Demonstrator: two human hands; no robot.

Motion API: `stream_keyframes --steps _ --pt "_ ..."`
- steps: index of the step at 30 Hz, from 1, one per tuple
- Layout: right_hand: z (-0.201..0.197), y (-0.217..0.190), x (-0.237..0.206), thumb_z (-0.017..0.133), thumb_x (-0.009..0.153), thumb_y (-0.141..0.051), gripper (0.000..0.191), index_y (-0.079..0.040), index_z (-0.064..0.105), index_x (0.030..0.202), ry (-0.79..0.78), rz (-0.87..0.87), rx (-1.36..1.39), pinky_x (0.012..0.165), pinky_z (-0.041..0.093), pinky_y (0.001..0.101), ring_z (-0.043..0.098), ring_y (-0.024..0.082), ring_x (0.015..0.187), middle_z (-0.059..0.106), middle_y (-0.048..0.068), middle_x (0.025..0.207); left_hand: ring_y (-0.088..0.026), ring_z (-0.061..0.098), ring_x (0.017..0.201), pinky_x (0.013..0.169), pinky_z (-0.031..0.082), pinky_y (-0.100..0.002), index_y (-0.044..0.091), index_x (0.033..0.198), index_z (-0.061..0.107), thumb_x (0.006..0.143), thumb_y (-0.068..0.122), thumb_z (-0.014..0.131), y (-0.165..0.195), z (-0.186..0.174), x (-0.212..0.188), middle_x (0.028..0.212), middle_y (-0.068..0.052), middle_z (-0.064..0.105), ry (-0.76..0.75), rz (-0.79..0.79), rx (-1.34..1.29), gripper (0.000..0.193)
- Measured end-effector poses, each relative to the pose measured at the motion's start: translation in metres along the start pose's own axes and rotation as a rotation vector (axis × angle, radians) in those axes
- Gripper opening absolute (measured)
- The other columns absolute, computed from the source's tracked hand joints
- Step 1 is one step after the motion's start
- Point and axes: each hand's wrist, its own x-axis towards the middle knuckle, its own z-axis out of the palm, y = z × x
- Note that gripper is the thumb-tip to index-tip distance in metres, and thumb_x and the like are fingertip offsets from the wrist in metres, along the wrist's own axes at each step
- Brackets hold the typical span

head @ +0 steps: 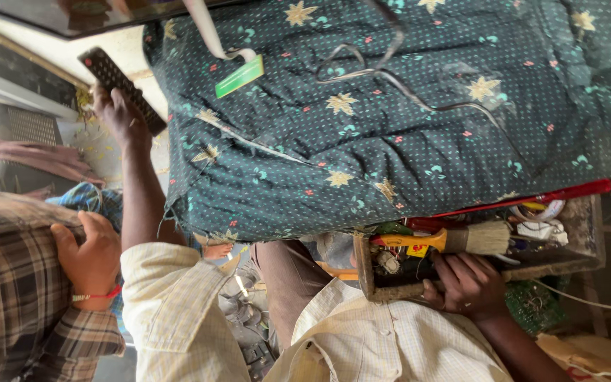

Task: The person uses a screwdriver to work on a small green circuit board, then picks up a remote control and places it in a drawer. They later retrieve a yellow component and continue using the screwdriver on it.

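Keep the left hand (118, 113) clamped on the remote control (123, 90) while the right hand (464, 283) steadies the wooden tool tray (390, 290).

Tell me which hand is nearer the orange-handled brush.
Right. The right hand grips the wooden box just below the brush; the left hand holds a remote far off.

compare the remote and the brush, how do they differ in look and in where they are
The remote is black, flat and covered in buttons; the brush has an orange handle and pale bristles. The remote is gripped in the left hand, raised beside the dark floral cloth; the brush lies in a wooden tray of tools, just above the right hand, which grips the tray's edge. Both are long and slim.
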Motion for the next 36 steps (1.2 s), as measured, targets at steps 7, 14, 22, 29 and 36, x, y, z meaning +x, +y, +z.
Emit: stream_keyframes --steps 7,14,22,29,36 --pt "-0.007 0.0 -0.005 0.059 0.087 -0.047 0.052 0.001 0.076 0.096 0.061 0.013 -0.007 0.07 0.06 0.043 0.071 0.03 0.075 0.072 0.014 0.08 -0.019 0.06 0.075 0.066 0.056 -0.035 0.0 0.118 0.056 0.099 0.029 0.05 0.019 0.008 -0.011 0.093 -0.008 0.062 -0.003 -0.019 -0.01 0.035" --pt "-0.016 -0.001 -0.014 0.063 0.085 -0.045 0.049 0.0 0.077 0.099 0.099 0.043 0.017 0.068 0.059 0.0424 0.069 0.028 0.071 0.069 0.01 0.078 -0.02 0.06 0.074 0.066 0.056 -0.035 0.001 0.118 0.056 0.099 0.037 0.053 0.037 0.015 -0.026 0.093 -0.009 0.062 -0.033 -0.041 -0.047 0.041" --pt "-0.024 -0.001 -0.024 0.066 0.083 -0.042 0.045 0.0 0.077 0.094 0.107 0.065 0.045 0.065 0.059 0.0425 0.069 0.028 0.07 0.068 0.01 0.076 -0.022 0.061 0.073 0.065 0.056 -0.036 0.001 0.118 0.055 0.098 0.045 0.057 0.043 -0.024 -0.068 0.093 -0.01 0.062 -0.017 -0.144 -0.268 0.049" --pt "-0.02 -0.001 -0.024 0.066 0.088 -0.038 0.043 0.001 0.079 0.101 0.116 0.0 -0.012 0.072 0.06 0.0428 0.071 0.029 0.076 0.071 0.012 0.083 -0.023 0.061 0.072 0.064 0.056 -0.037 0.001 0.119 0.055 0.097 0.052 0.06 0.018 -0.109 -0.166 0.092 -0.011 0.063 -0.014 -0.343 -0.748 0.056" --pt "-0.008 0.004 -0.034 0.071 0.097 -0.031 0.033 0.0 0.079 0.106 0.123 -0.064 0.018 0.074 0.059 0.0444 0.071 0.032 0.081 0.071 0.014 0.089 -0.009 0.05 0.072 0.061 0.046 -0.025 -0.001 0.141 0.051 0.109 0.062 0.058 -0.001 -0.134 -0.32 0.086 0.001 0.05 -0.233 -0.421 -0.932 0.071"
